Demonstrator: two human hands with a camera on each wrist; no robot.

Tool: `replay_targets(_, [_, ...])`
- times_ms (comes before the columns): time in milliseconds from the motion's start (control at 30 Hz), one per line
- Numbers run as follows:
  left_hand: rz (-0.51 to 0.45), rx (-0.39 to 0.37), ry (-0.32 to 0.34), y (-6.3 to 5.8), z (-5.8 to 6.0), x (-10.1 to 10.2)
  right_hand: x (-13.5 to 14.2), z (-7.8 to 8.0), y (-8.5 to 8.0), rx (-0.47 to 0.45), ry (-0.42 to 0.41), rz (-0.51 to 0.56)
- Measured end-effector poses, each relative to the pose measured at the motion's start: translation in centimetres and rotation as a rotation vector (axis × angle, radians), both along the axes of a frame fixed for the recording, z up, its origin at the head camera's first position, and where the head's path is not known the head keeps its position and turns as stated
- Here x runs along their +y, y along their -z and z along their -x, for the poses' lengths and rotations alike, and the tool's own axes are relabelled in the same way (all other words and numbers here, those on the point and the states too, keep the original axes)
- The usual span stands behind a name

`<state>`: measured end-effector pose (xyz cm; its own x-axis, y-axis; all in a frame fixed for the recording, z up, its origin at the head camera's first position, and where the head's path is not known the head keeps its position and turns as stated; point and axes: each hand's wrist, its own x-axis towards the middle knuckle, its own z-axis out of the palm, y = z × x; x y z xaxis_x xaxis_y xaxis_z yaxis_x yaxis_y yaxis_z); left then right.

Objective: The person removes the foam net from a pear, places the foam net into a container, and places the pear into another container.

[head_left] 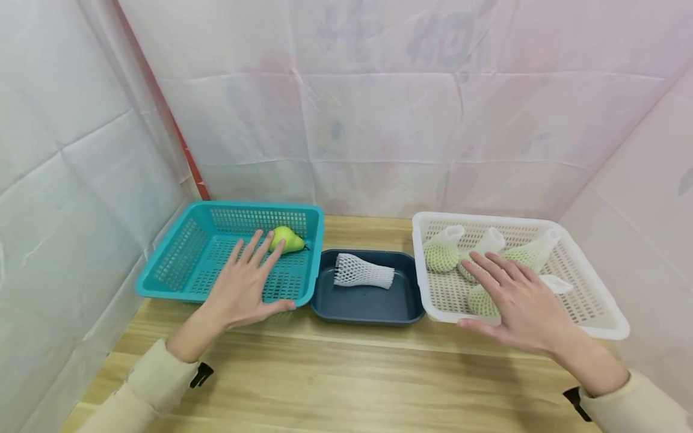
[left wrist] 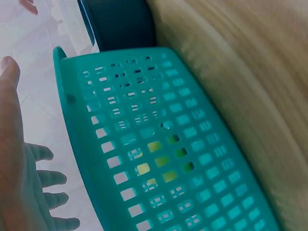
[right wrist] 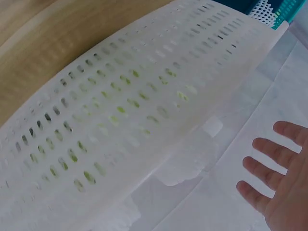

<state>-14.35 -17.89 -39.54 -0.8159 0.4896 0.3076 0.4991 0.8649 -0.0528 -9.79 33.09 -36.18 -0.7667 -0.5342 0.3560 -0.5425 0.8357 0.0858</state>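
Observation:
My left hand (head_left: 243,285) is held with fingers spread above the near side of the teal basket (head_left: 178,288), holding nothing. Beyond its fingertips lies a green pear (head_left: 289,240) in the basket's right part; its yellow-green shows through the holes in the left wrist view. Over the front of the white basket (head_left: 590,270) my right hand (head_left: 520,304) spreads its fingers, also holding nothing. Several pears in white foam nets (head_left: 441,255) lie in that basket, partly hidden by the hand. Between the baskets, a white foam net (head_left: 363,272) rests in a dark blue tray (head_left: 368,310).
All three containers stand in a row on a wood-grain table (head_left: 325,373). Pale cloth sheets (head_left: 379,120) hang behind and at both sides. A small white piece (head_left: 556,284) lies in the white basket, right of the hand.

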Motion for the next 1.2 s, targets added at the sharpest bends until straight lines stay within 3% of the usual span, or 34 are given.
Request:
replay_targets(267, [-0.023,0.047,0.002,1.1,-1.0,0.2,1.0,1.1,-1.1,-0.003,-0.078,-0.029])
replay_targets(733, [0.019,0.033,-0.001,1.9,-2.2,0.6,2.5,3.7,-2.3,0.04,-0.155,-0.161])
replay_targets(1200, [0.024,0.045,0.0,2.6,-2.7,0.5,3.5,5.3,-2.4,-0.07,-0.144,-0.32])
